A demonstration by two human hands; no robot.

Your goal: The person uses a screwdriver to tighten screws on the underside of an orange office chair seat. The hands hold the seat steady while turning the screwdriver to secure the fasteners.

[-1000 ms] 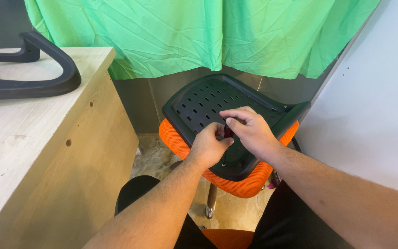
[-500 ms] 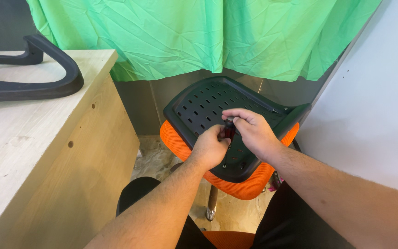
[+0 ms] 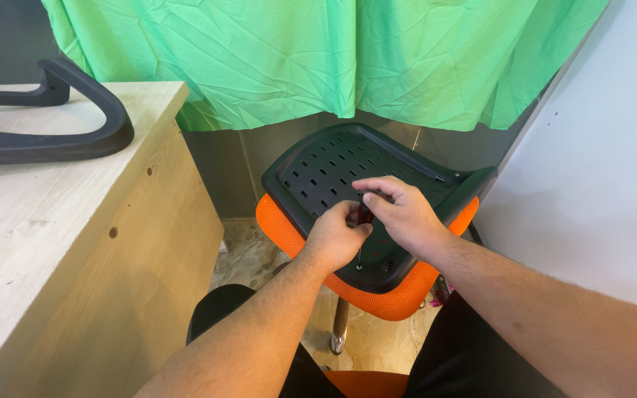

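Nearest the camera, the person's dark-clad legs point(image 3: 259, 332) sit low in the view, with a strip of orange seat point(image 3: 366, 383) showing between them. Both forearms reach forward from there to the black slotted panel point(image 3: 333, 166), which lies flat on an orange chair seat point(image 3: 392, 298).

The left hand point(image 3: 337, 239) rests on the near part of the panel, its fingers curled tight around a small tool point(image 3: 363, 215) with a red and black grip. The tool is mostly hidden by the knuckles, so it may be a screwdriver, but that cannot be told for sure. The right hand point(image 3: 399, 214) sits just right of the left and touches it, fingers bent and thumb and forefinger pinched on the top of the same tool. Two small screw holes point(image 3: 386, 267) show in the panel just nearer than the hands.

Left of the panel stands a pale wooden desk point(image 3: 53, 221), with a curved black part point(image 3: 75, 136) lying on its far end. Beyond the panel hangs a green cloth point(image 3: 318, 51). A white wall point(image 3: 606, 184) rises right of the panel.
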